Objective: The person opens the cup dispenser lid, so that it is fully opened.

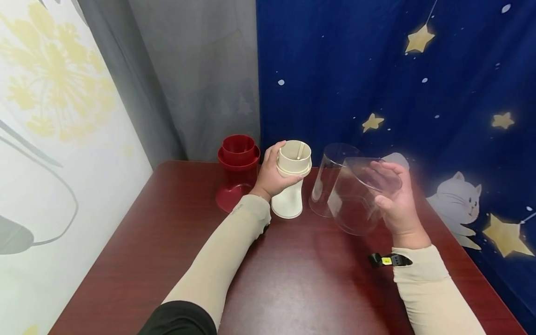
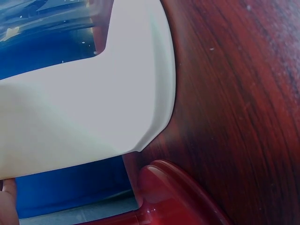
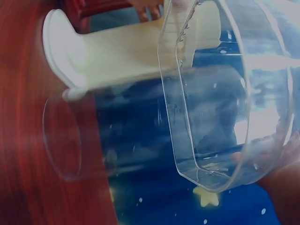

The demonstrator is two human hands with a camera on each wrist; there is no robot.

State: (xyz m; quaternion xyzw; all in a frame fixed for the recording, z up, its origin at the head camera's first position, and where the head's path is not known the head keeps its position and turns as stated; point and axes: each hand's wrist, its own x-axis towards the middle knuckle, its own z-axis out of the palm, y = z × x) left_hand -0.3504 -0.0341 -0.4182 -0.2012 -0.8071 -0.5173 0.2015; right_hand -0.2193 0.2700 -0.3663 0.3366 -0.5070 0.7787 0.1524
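A cream plastic stand (image 1: 289,201), with a flared foot and a round open collar on top, stands upright at the back of the table. My left hand (image 1: 270,176) grips it just below the collar, thumb in front. In the left wrist view its smooth body fills much of the picture. My right hand (image 1: 398,201) holds a clear plastic container (image 1: 356,211) by its upper right side, tilted and above the tabletop. Behind it a second clear container (image 1: 321,190) stands upright beside the cream stand. The right wrist view shows the held container's angular rim (image 3: 187,140) close up.
A red stand (image 1: 236,197) of similar shape is left of the cream one, close to my left wrist. The dark reddish wooden table (image 1: 289,288) backs onto a grey curtain (image 1: 201,70) and a blue star-patterned curtain (image 1: 326,93).
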